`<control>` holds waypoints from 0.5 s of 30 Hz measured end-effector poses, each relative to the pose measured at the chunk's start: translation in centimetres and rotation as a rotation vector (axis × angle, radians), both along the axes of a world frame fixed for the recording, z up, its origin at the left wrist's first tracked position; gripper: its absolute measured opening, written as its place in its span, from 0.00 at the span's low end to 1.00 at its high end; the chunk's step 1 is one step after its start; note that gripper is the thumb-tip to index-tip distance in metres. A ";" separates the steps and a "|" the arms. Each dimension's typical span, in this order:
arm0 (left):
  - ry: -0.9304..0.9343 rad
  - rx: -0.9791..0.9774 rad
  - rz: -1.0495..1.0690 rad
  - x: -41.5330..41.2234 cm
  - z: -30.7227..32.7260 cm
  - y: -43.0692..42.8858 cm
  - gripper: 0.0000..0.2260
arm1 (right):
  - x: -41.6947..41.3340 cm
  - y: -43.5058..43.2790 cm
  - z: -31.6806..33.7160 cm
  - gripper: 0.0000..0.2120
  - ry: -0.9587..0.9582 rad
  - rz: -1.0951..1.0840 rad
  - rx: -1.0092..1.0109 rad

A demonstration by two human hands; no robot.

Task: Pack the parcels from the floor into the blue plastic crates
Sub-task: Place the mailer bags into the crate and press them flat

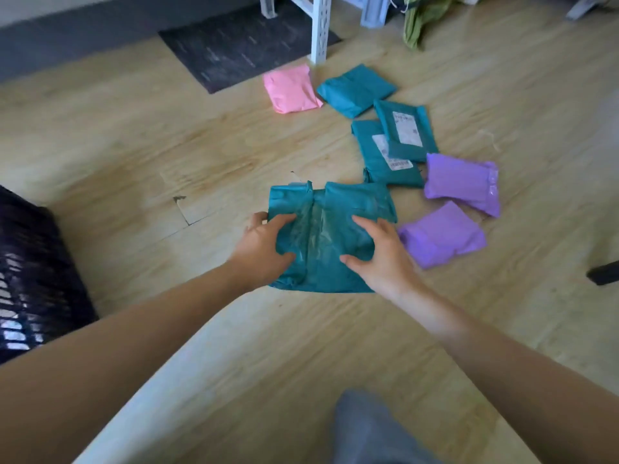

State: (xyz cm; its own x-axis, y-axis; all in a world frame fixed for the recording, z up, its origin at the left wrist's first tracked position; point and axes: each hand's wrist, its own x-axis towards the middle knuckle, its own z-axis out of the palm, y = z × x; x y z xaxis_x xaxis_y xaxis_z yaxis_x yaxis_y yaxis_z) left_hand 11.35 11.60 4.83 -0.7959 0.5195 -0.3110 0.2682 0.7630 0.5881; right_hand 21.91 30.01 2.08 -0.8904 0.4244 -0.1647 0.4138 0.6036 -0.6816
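Note:
A large teal parcel [330, 212] lies on the wooden floor in front of me. My left hand [264, 244] grips its left edge, thumb on top and fingers curled round the side. My right hand [378, 254] pinches the wrap on its right half. Beyond it lie a pink parcel [290, 89], three more teal parcels [355, 90] [406, 128] [378, 162], and two purple parcels [464, 182] [442, 236]. A dark blue latticed crate [30, 272] stands at the left edge, only partly in view.
A white shelf leg [321, 28] stands behind the parcels beside a dark mat [241, 45]. Green cloth [418, 21] hangs at the top right. A black object [604, 272] juts in at the right edge. My grey-clad knee [371, 430] is at the bottom.

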 end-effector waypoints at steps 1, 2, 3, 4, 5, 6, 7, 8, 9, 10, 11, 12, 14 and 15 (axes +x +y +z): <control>0.024 0.010 0.012 -1.0 1.0 -1.1 0.29 | -1.2 -0.9 1.0 0.33 0.014 0.026 0.002; 0.049 0.022 0.023 -2.0 2.0 -2.3 0.30 | -2.4 -1.7 2.0 0.34 0.034 0.054 0.001; 0.079 0.031 0.033 -2.9 3.0 -3.5 0.30 | -3.6 -2.7 3.0 0.34 0.053 0.084 0.001; 0.110 0.038 0.045 -3.7 4.0 -4.8 0.30 | -4.8 -3.7 4.0 0.34 0.070 0.114 0.001; 0.140 0.041 0.062 -4.5 4.9 -6.2 0.30 | -6.0 -4.7 5.0 0.34 0.086 0.147 0.005; 0.168 0.041 0.081 -5.2 5.9 -7.6 0.31 | -7.1 -5.8 6.0 0.34 0.102 0.180 0.011; 0.194 0.040 0.099 -5.8 6.7 -9.0 0.31 | -8.1 -6.9 6.9 0.34 0.120 0.212 0.023; 0.220 0.041 0.116 -6.5 7.5 -10.4 0.31 | -9.2 -8.1 7.8 0.34 0.139 0.241 0.038; 0.245 0.043 0.133 -7.1 8.2 -11.9 0.31 | -10.3 -9.4 8.7 0.35 0.157 0.268 0.055; 0.264 0.042 0.150 -7.6 8.8 -13.4 0.31 | -11.3 -10.7 9.5 0.35 0.170 0.291 0.070; 0.278 0.035 0.170 -8.1 9.4 -14.8 0.31 | -12.3 -12.1 10.2 0.36 0.180 0.313 0.082; 0.289 0.022 0.193 -8.7 9.9 -16.3 0.31 | -13.2 -13.5 10.9 0.36 0.189 0.336 0.089; 0.312 0.004 0.239 -9.5 10.8 -19.3 0.32 | -14.9 -16.2 12.0 0.37 0.212 0.392 0.100; 0.329 0.001 0.256 -9.9 11.2 -20.8 0.32 | -15.7 -17.6 12.5 0.37 0.216 0.420 0.105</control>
State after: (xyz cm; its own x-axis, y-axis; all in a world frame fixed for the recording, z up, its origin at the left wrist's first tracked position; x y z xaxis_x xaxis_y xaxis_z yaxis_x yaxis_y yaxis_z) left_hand 1.47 -9.19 15.99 -0.9562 0.2922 -0.0185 0.2435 0.8288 0.5037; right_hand 6.22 12.43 14.56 -0.9974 0.0253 0.0678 -0.0251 0.7583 -0.6514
